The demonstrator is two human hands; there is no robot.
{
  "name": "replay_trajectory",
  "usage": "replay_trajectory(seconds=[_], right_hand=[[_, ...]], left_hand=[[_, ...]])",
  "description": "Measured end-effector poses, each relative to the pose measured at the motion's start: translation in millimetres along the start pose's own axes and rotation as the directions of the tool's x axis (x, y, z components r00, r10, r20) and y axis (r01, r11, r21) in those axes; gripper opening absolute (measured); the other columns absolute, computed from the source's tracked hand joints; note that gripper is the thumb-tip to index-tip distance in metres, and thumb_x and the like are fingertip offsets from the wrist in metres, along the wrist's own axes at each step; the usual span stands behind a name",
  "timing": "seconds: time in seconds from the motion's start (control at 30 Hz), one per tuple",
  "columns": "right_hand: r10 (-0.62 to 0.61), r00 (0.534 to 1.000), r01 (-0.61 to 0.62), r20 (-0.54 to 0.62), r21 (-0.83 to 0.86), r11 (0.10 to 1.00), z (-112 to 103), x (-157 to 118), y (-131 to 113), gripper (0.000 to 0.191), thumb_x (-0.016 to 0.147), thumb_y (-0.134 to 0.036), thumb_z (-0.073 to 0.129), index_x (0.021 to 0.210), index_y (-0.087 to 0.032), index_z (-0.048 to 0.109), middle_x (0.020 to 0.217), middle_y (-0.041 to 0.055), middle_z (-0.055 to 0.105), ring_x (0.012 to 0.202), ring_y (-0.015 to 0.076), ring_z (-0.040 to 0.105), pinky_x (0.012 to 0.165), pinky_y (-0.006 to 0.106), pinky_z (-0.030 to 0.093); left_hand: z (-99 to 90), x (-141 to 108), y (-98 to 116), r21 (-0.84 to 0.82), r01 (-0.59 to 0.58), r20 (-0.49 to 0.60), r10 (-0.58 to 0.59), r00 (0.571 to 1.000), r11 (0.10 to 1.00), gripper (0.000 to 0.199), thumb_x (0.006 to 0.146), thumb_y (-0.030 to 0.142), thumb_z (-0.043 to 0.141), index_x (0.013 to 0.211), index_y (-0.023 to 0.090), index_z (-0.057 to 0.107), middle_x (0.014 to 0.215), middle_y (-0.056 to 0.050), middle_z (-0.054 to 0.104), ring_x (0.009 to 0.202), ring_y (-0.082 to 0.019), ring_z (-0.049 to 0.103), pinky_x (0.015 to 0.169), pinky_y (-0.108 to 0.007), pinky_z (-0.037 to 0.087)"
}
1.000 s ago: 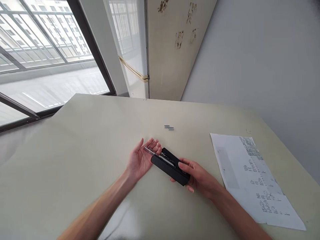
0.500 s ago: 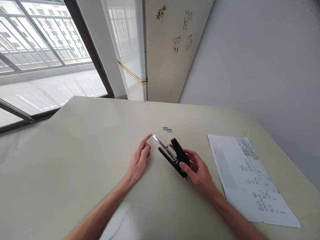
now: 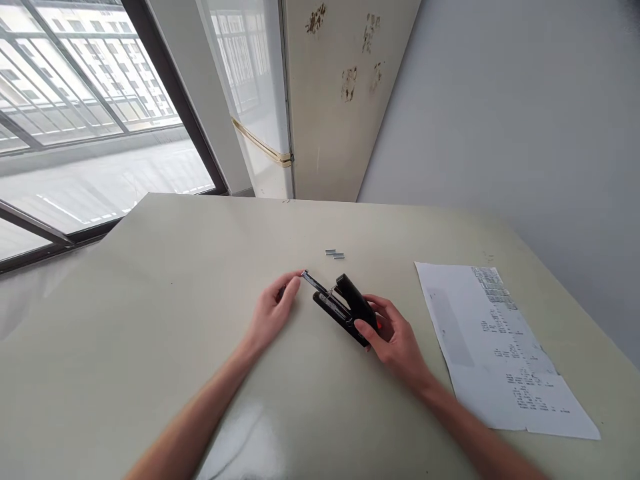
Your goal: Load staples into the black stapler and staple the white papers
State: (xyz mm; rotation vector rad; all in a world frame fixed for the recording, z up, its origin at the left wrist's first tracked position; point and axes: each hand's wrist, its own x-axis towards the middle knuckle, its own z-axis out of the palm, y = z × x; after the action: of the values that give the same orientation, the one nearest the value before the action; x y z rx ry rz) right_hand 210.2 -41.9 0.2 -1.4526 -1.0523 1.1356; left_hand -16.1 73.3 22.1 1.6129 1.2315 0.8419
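A black stapler (image 3: 345, 310) is held above the middle of the table, its top arm raised and its metal magazine (image 3: 316, 283) sticking out toward the upper left. My right hand (image 3: 397, 340) grips the rear end, thumb on the near side and fingers behind. My left hand (image 3: 274, 307) is closed at the magazine's far tip, index finger and thumb close together there; whether they pinch it or something small is too fine to tell. Short strips of silver staples (image 3: 335, 254) lie on the table beyond the stapler.
A printed white sheet (image 3: 500, 353) lies on the table (image 3: 225, 233) at the right. Past the table's far edge stands a fridge (image 3: 330, 133) with worn patches, beside a wall (image 3: 500, 100). A window (image 3: 90, 100) is at the left.
My left thumb has come up toward the index finger at the magazine tip, where the finger was pointing before. The stapler has shifted slightly left and up in view.
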Motion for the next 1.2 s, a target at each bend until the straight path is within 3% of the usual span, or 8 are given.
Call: replay_trajectory(seconds=[0.17,0.33,0.57,0.7,0.83,1.07,1.13,1.2], right_hand=[[-0.076,0.997,0.076,-0.004,-0.111,0.991,3,-2,1,0.046,0.093,-0.05,0.073,0.133,-0.03,0.061,0.109,0.0075,0.071,0.093,0.0243,0.07,0.072,0.037,0.061],[-0.152,0.988,0.143,-0.033,-0.199,0.97,0,-2,1,0.041,0.095,-0.046,0.071,0.131,-0.03,0.062,0.112,0.0067,0.074,0.1,0.025,0.071,0.085,0.039,0.06],[-0.25,0.966,0.215,-0.064,-0.335,0.918,-6,-1,2,0.038,0.097,-0.045,0.069,0.13,-0.028,0.064,0.111,0.0058,0.076,0.097,0.0236,0.071,0.084,0.039,0.06],[-0.317,0.948,0.277,-0.036,-0.402,0.873,-8,1,3,0.035,0.096,-0.042,0.07,0.129,-0.029,0.065,0.11,0.0042,0.076,0.095,0.0221,0.071,0.085,0.037,0.06],[-0.29,0.954,0.236,-0.081,-0.399,0.886,-11,2,3,0.035,0.095,-0.043,0.071,0.127,-0.028,0.065,0.11,0.0048,0.077,0.095,0.0231,0.072,0.085,0.038,0.061],[-0.279,0.957,0.229,-0.082,-0.377,0.897,-7,5,3,0.036,0.095,-0.044,0.072,0.126,-0.026,0.064,0.114,0.007,0.076,0.099,0.024,0.073,0.088,0.039,0.061],[-0.286,0.955,0.23,-0.084,-0.4,0.887,-7,6,4,0.035,0.095,-0.043,0.071,0.126,-0.026,0.064,0.114,0.0066,0.076,0.097,0.0236,0.073,0.087,0.039,0.061],[-0.311,0.947,0.246,-0.082,-0.44,0.863,-7,7,5,0.033,0.096,-0.042,0.07,0.125,-0.027,0.065,0.113,0.0059,0.077,0.096,0.0232,0.072,0.087,0.039,0.061]], left_hand=[[-3.2,4,4,-0.109,0.169,-0.008,-0.171,0.985,0.979,0.051,0.092,0.068,0.063,0.102,0.021,0.076,0.061,0.005,0.038,0.054,-0.013,0.03,0.051,-0.027,0.024],[-0.8,3,0,-0.058,0.08,-0.019,-0.081,0.997,0.995,0.046,0.092,0.065,0.065,0.096,0.021,0.077,0.062,0.004,0.043,0.057,-0.013,0.032,0.052,-0.027,0.025],[1.7,0,-2,-0.031,0.007,-0.002,-0.007,1.0,1.0,0.042,0.094,0.059,0.066,0.099,0.018,0.077,0.065,0.003,0.044,0.061,-0.013,0.034,0.055,-0.025,0.029],[5.3,-1,-4,-0.08,-0.02,0.117,0.03,0.993,0.997,0.042,0.091,0.058,0.07,0.097,0.016,0.078,0.065,0.003,0.042,0.062,-0.013,0.036,0.058,-0.025,0.03],[1.8,1,-7,-0.021,-0.025,0.114,0.027,0.993,0.999,0.044,0.099,0.057,0.062,0.106,0.018,0.081,0.07,0.001,0.05,0.063,-0.014,0.039,0.058,-0.026,0.031],[9.0,-4,-9,0.12,-0.288,0.296,0.243,0.924,0.95,0.044,0.101,0.046,0.062,0.137,0.023,0.074,0.073,0.002,0.045,0.062,-0.014,0.042,0.06,-0.027,0.034],[9.8,-5,-6,0.093,-0.257,0.293,0.22,0.93,0.962,0.046,0.101,0.047,0.063,0.138,0.022,0.073,0.073,0.002,0.044,0.062,-0.013,0.04,0.059,-0.026,0.033],[8.2,-5,-3,0.014,-0.138,0.243,0.13,0.961,0.99,0.046,0.102,0.05,0.061,0.136,0.022,0.073,0.071,0.003,0.041,0.061,-0.013,0.037,0.057,-0.026,0.03]])
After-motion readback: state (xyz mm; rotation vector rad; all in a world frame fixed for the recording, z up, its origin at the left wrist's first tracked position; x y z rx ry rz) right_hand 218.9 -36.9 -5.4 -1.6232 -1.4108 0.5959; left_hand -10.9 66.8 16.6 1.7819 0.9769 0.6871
